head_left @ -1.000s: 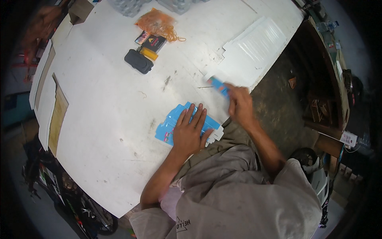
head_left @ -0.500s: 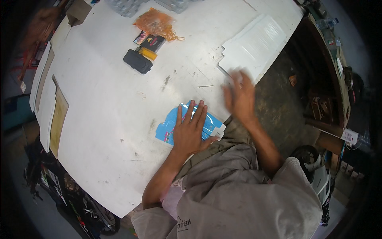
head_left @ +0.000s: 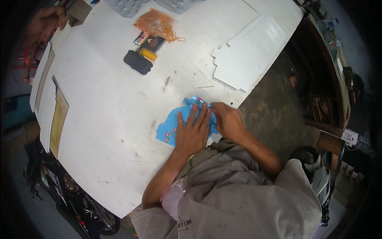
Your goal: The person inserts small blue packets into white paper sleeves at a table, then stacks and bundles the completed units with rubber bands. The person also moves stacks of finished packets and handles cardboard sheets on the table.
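Note:
Several flat blue card cartons [head_left: 169, 129] lie overlapped like a fan at the near edge of the white table. My left hand [head_left: 193, 131] rests flat on them with its fingers stretched out. At their right side my right hand [head_left: 229, 123] has its fingers closed at the edge of a blue carton [head_left: 197, 100], which is lifted and bent along its far end. The left fingers partly cover this carton, and the right fingertips are partly hidden behind it.
White flat cartons [head_left: 238, 69] lie stacked at the table's right edge. Farther back are an orange bag of rubber bands [head_left: 153, 22], a black packet [head_left: 155, 43], a yellow lighter [head_left: 148, 54] and a dark case [head_left: 137, 62]. Another person's arm [head_left: 47, 24] shows at far left.
My right hand has come from the white stack to the blue cartons and closed on one's edge. That carton has lifted at its far end. The left hand stays in place.

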`<state>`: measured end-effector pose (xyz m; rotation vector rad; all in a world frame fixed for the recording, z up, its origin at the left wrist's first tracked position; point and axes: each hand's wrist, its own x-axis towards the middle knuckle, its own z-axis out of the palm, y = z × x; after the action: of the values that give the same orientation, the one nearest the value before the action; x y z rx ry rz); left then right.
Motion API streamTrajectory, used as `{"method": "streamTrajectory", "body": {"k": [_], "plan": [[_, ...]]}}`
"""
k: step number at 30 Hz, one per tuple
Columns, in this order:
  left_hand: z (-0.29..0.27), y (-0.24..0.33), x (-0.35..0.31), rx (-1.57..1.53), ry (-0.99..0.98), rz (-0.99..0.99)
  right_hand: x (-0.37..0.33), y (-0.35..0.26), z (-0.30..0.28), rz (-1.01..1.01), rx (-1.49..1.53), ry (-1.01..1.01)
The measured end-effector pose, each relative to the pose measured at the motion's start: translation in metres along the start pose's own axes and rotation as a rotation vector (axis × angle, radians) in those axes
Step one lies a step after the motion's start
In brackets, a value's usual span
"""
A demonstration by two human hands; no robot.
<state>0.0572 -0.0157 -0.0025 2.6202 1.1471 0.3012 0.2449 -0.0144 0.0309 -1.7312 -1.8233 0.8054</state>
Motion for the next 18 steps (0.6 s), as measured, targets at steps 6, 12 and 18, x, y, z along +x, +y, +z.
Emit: {"method": "streamTrajectory", "body": {"k": [6, 12, 18], "plan": [[0.001, 0.0, -0.001, -0.145, 0.062, -0.041, 0.003, -0.008, -0.011, 0.197, 0.227, 0.024], [0.007, -0.002, 0.001, -0.248, 0.149, -0.059, 0.0, -0.01, -0.012, 0.09, 0.163, 0.189], [-0.013, -0.003, 0.003, -0.111, -0.088, -0.003, 0.003, -0.002, -0.005, -0.043, -0.057, 0.186]]}}
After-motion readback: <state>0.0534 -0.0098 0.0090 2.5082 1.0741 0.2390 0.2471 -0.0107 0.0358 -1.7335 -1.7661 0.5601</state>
